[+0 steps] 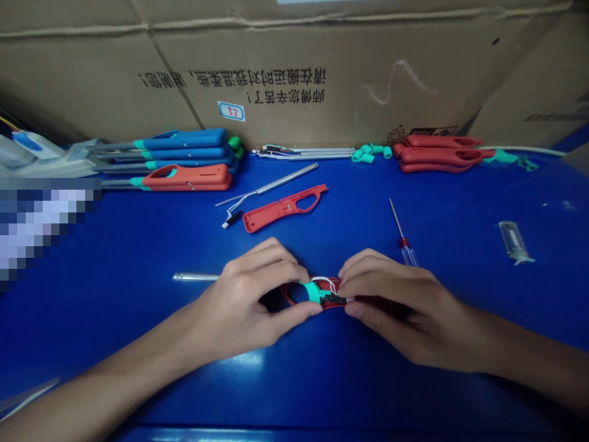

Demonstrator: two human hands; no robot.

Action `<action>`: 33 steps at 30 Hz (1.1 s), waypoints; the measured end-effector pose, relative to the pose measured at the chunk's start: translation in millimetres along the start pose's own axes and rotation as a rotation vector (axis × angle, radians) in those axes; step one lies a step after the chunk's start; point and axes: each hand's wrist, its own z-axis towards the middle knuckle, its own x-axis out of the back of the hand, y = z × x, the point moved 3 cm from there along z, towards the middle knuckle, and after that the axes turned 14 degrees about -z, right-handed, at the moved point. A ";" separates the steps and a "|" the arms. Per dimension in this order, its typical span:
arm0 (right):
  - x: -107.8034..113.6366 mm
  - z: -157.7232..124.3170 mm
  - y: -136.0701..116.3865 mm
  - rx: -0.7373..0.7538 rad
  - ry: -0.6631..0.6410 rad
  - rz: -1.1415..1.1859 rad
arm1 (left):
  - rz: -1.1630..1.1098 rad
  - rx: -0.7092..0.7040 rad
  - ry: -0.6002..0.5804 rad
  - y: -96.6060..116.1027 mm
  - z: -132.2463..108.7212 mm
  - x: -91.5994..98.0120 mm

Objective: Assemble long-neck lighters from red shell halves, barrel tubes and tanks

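Observation:
Between my hands a red lighter housing half [334, 305] lies low over the blue table, with a teal trigger [313, 291], white wires and a black piece inside it. My left hand [257, 294] is closed around its trigger end, thumb and fingers pinching there. A metal tube [196, 277] sticks out to the left beyond that hand. My right hand [400, 301] closes on the housing's other end, fingertips by the black piece and wires. Its palm hides the rest of the housing. Beyond my hands rests another red housing half [285, 209], its inside facing up.
Blue lighters and an orange one [184, 178] are stacked at the back left. A tube with wires [285, 179], teal triggers [365, 153] and stacked red housings [437, 153] lie behind. A screwdriver [405, 245] and a clear part [513, 240] are to the right. Cardboard [368, 67] walls the back.

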 end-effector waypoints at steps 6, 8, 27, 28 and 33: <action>0.0 1.7 0.7 0.010 -0.028 0.014 | -0.008 -0.002 -0.006 -0.8 -0.1 0.1; -0.3 1.9 0.9 0.003 -0.023 0.008 | -0.011 -0.002 -0.004 -1.5 -0.5 0.2; -1.0 0.0 -0.1 0.001 0.021 -0.034 | 0.007 0.128 -0.031 -2.5 -3.0 -0.9; -1.1 0.0 0.1 -0.001 0.021 -0.036 | 0.008 0.131 -0.033 -2.5 -2.9 -0.9; -1.3 0.6 0.0 -0.009 0.013 -0.040 | 0.012 0.132 -0.038 -2.1 -1.4 -0.7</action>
